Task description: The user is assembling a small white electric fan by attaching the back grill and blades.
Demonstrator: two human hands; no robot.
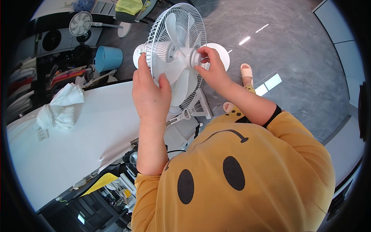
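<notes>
In the head view, the white fan (179, 87) sits at the far edge of the near space, just right of the bench (96, 120), its blades turned toward the person and bare of any wires on the near side. The right hand (214, 71) has its grip nearly closed, thumb and fingertips on opposite sides of the white hub cap (195, 58) at the blades' centre. The left hand (154, 94) is at the left rim of the wire cage (176, 11), thumb and fingers spread well apart (whether they press on the wires or only rest there, I cannot tell). To work the cap well, I would have the right fingertips bear evenly around it and turn square to the axle, since a slanted pull could bind it. The left hand would do best bracing the cage or a blade, so that the rotor does not spin along. A crumpled white cloth (62, 108) lies farther left on the bench, well apart from both hands.
</notes>
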